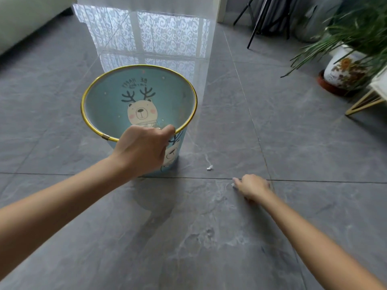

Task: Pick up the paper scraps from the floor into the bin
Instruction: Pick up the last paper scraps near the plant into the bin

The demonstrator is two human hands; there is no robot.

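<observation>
Evidently unfinished: the bin point(100, 105) is gripped at its rim by the left hand point(144, 147); one paper scrap point(209, 167) is left on the floor tiles point(209, 237) beside it, and a second scrap point(232, 184) seems to be pinched by the right hand point(253, 187).

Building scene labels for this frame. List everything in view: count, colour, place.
bin: 1, light blue, gold rim, bear print; on floor, centre-left
loose scrap: 1, white; floor, right of bin base
small scrap: 1, white; floor, at right hand's fingertips
floor: grey tiles
curtain: 1, sheer white; top centre
sofa: 1, cream; top left
tripod: 1, black; top right
potted plant: 1, green, white flowered pot, red-brown saucer; right
stand: 1, gold legs; right edge
left hand: grips bin's near rim
right hand: low at floor; grip on small scrap unclear
</observation>
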